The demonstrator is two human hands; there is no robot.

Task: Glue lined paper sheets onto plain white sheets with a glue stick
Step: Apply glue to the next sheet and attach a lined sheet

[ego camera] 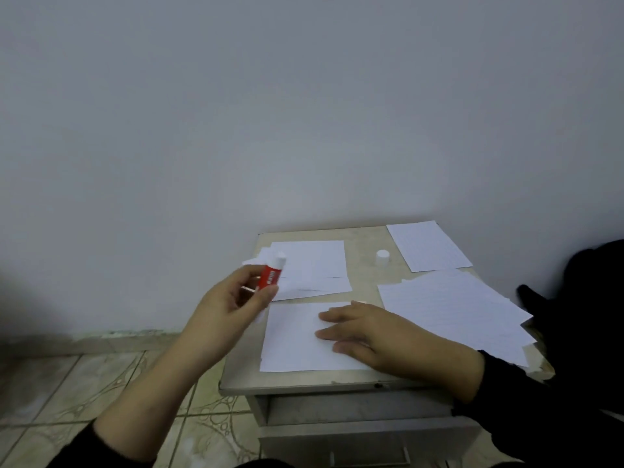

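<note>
My left hand point(229, 305) grips a red glue stick point(270, 275) with its white tip up, held above the table's left edge. My right hand point(368, 332) lies flat, fingers straight, pressing on a white sheet point(290, 339) at the front of the small table point(304, 383). The glue stick's white cap point(382, 257) stands near the back of the table. A stack of lined sheets point(452, 309) lies to the right. Behind the glue stick lies a pile of white sheets point(314, 268).
A single lined sheet point(429, 244) lies at the back right corner against the grey wall. A dark object point(580, 298) borders the table on the right. The table has drawers point(354, 440) below; patterned floor tiles point(101, 383) spread to the left.
</note>
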